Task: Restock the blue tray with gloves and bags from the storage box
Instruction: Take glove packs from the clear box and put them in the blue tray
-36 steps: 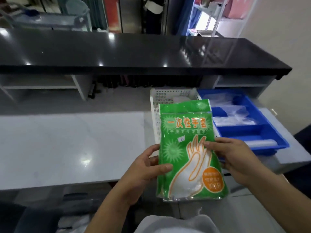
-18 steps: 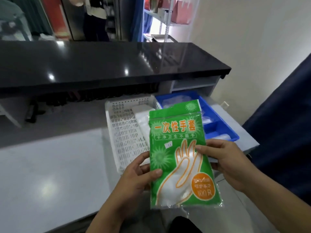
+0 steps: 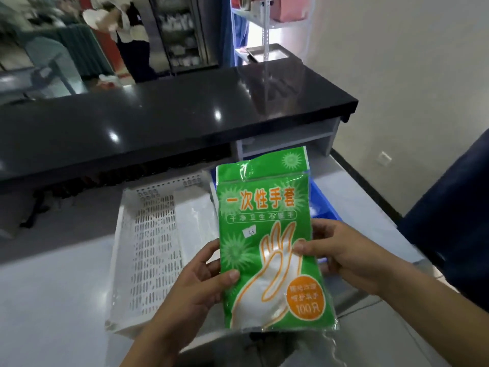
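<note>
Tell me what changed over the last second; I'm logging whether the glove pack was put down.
Nothing was set down or released. The view swung, so the blue tray is now mostly hidden behind the green glove pack and more of the white storage box shows. Left hand and right hand keep the same grip on the pack's edges.

I see both hands up front: left hand (image 3: pixel 195 284) and right hand (image 3: pixel 344 252) pinch a green glove pack (image 3: pixel 267 242) by its edges, upright. White perforated storage box (image 3: pixel 148 250) just beyond left fingers (image 3: pixel 232 275), on pale surface (image 3: pixel 53 300). Blue tray (image 3: pixel 321 200) behind the pack, mostly hidden.
</note>
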